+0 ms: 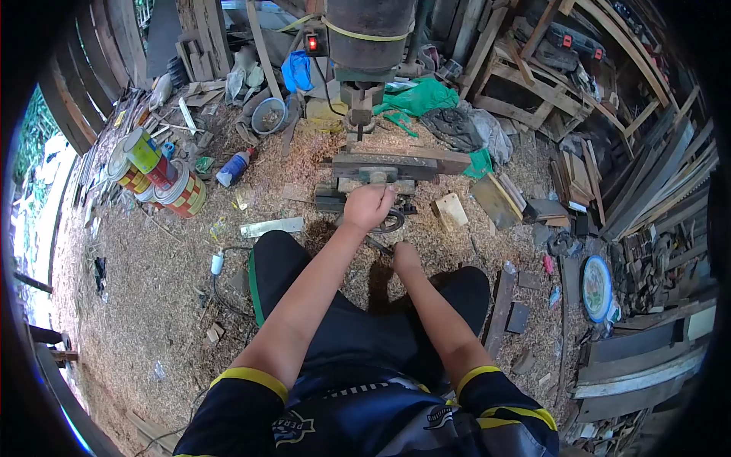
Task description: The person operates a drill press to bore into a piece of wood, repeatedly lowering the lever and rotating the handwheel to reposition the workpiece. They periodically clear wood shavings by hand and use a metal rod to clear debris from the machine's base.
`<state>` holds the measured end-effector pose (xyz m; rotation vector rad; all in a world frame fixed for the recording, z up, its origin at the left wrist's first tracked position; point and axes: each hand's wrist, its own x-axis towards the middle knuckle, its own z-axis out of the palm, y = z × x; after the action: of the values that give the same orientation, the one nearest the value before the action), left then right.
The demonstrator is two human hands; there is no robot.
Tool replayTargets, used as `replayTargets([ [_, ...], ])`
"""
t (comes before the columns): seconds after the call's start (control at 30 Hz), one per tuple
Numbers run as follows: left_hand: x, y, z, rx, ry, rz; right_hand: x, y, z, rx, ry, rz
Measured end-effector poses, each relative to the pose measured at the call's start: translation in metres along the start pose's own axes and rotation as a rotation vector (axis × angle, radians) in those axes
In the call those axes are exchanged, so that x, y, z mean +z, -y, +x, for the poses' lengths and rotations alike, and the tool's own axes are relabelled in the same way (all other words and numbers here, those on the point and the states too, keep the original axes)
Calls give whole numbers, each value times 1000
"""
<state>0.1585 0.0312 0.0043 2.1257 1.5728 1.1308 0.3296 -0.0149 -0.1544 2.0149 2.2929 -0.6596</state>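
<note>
Left hand [368,207] fisted on vise [365,190] under drill press [369,46], sawdust floor [152,289]. Right hand [404,257] low near vise handle [392,222]; grip cannot tell.

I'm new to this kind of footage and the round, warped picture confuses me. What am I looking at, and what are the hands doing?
The picture comes from a camera worn on a person's head, looking down, so you see their own arms and lap; the wide lens bends the edges. The person sits on a floor covered in sawdust. Their left hand is closed over something at a vise-like clamp under a drill press; what it grips is hidden. The right hand is low by the knee, and I cannot tell whether it holds anything. Around them lie paint cans, a plastic bottle, a wood block, a green cloth and stacked planks.
</note>
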Motion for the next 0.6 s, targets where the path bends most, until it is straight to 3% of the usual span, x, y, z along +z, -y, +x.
replayTargets([
  [0.07, -2, -2, 1, 14, 0, -33, -8, 6, 1, 15, 62, -39],
  [0.13, 0, 2, 4, 18, 3, -19, 0, 4, 4, 61, -56, 8],
  [0.23, 4, 4, 1, 20, 7, 6, 17, 1, 9, 119, -44, 15],
  [0.47, 4, 5, 1, 11, 5, -29, 6, 6, 6, 103, -40, 44],
  [0.6, 4, 4, 0, 10, -4, -21, 26, 1, 17, 93, 42, -87],
])
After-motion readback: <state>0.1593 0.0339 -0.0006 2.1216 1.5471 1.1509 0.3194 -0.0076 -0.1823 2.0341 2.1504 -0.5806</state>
